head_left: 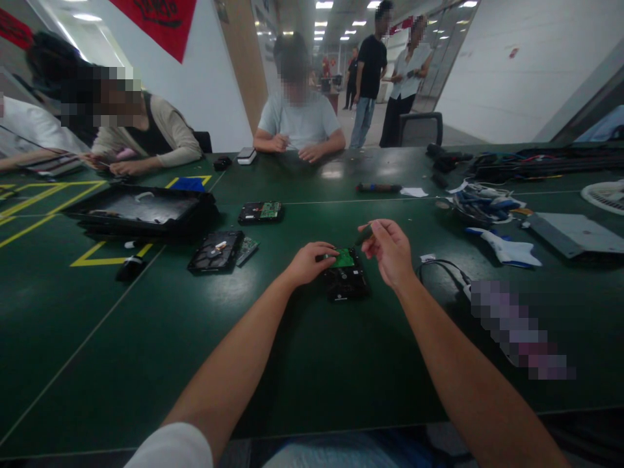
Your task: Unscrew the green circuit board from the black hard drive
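Note:
A hard drive (345, 283) lies on the green table in front of me, its green circuit board (344, 258) facing up. My left hand (312, 262) is at its upper left edge, fingers bent over the side and holding it. Beside the drive's upper right corner, my right hand (389, 250) pinches a short dark tool (363, 236), which looks like a small screwdriver. Its tip cannot be made out. Left of the hands rest another hard drive (214, 252), a loose circuit board (247, 249) and a third drive (260, 212) with its board showing.
A black tray (146, 211) stands at the left. To the right are a pixelated item with a cable (511, 325), a white and blue glove (507, 248), a silver metal box (580, 233) and bundled cables (485, 200). A person (299, 120) sits opposite.

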Demonstrator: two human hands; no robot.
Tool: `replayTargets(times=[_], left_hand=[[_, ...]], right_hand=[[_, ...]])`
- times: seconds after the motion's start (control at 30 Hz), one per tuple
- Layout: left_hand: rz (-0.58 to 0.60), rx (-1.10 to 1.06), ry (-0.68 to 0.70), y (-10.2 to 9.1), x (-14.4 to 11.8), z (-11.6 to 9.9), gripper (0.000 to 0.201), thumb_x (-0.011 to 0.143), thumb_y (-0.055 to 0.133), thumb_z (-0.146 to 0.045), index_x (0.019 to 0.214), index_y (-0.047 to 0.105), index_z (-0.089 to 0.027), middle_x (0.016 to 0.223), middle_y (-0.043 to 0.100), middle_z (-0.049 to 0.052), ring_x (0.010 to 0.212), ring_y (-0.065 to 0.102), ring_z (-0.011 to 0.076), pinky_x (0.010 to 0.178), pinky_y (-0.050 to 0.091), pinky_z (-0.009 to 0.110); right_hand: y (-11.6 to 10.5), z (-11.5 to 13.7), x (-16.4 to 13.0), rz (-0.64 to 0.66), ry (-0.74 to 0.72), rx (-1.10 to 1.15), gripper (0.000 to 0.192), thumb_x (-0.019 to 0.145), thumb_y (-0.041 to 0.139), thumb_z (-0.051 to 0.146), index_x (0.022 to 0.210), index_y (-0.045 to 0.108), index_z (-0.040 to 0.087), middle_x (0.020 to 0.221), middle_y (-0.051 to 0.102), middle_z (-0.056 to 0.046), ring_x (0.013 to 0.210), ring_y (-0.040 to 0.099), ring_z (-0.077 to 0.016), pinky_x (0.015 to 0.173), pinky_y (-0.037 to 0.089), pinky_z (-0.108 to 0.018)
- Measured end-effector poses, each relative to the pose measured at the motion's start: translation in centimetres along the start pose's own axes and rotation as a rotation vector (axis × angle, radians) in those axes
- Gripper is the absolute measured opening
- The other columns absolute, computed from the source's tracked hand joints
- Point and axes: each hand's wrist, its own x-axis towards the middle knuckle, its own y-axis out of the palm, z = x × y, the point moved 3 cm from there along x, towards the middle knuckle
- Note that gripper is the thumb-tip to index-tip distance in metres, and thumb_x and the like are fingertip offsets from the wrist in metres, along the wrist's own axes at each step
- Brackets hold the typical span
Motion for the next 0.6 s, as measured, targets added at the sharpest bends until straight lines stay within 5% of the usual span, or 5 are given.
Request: replayTargets(times=[0.23, 0.43, 0.6], left_hand=[[0.009, 0.017, 0.013, 0.03, 0.02, -0.11, 0.024, 0.094, 0.068, -0.028, 0.117, 0.077, -0.028, 0.130, 0.072, 0.005, 0.122, 0.065, 0.0241, 0.112, 0.048, 0.048], [0.003, 0.020, 0.004, 0.10, 0.07, -0.02, 0.024, 0.094, 0.069, -0.028, 0.116, 0.078, -0.029, 0.130, 0.071, 0.005, 0.122, 0.065, 0.0245, 0.111, 0.049, 0.048], [-0.003, 0.009, 0.018, 0.10, 0.01, 0.07, 0.025, 0.094, 0.069, -0.028, 0.117, 0.077, -0.029, 0.130, 0.071, 0.005, 0.122, 0.065, 0.0242, 0.110, 0.050, 0.047]], right_hand=[[-0.15, -0.19, 0.06, 0.004, 0.004, -0.029, 0.029, 0.083, 0.080, 0.049, 0.096, 0.072, 0.024, 0.078, 0.065, 0.003, 0.049, 0.048, -0.0043, 0.037, 0.029, -0.017], [-0.18, -0.31, 0.11, 0.031, 0.037, 0.033, 0.033, 0.088, 0.071, 0.056, 0.098, 0.068, 0.025, 0.102, 0.075, -0.003, 0.053, 0.058, -0.0065, 0.036, 0.030, -0.018], [-0.43, -0.21, 0.18, 0.023, 0.027, 0.014, 0.030, 0.088, 0.073, 0.049, 0.107, 0.074, 0.026, 0.077, 0.067, 0.002, 0.050, 0.051, -0.0062, 0.036, 0.026, -0.018]])
